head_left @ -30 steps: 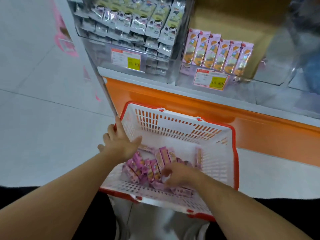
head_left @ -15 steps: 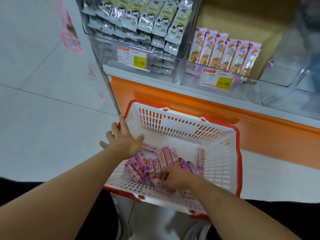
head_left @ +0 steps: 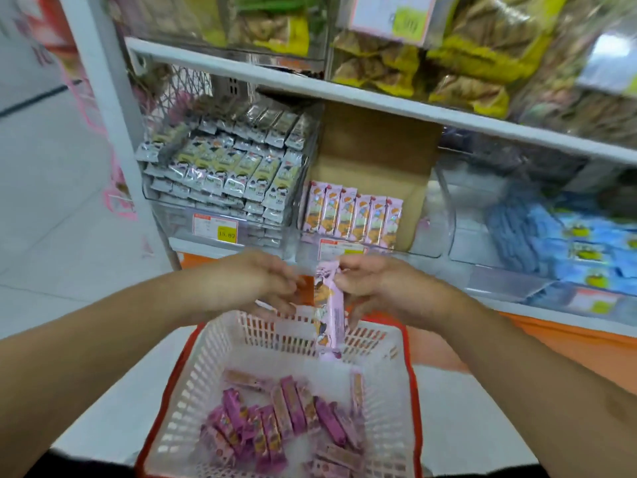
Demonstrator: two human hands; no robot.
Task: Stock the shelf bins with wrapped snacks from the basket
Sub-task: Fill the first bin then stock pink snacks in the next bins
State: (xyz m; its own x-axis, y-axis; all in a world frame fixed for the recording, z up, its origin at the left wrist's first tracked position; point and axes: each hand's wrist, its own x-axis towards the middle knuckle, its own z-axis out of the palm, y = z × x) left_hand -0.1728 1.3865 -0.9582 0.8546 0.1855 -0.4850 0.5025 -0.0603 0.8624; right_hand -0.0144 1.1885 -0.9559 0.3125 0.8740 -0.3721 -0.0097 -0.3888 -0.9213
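A pink wrapped snack bar hangs upright above the basket, pinched at its top by my right hand. My left hand is beside it with fingers curled, touching or nearly touching the wrapper; I cannot tell if it grips. Below sits the white basket with a red rim, with several pink bars lying loose on its bottom. Straight ahead, a clear shelf bin holds a row of matching pink bars standing on end in front of a cardboard box.
Left of that bin is a clear bin of silver-green packets with a yellow price tag. Blue packets fill the bin to the right. An upper shelf carries yellow-brown bags. An orange base panel runs under the shelf.
Both hands rose out of the basket; the right one lifted a pink bar from the pile, and the left one let go of the basket rim. The view tilted up toward the shelf.
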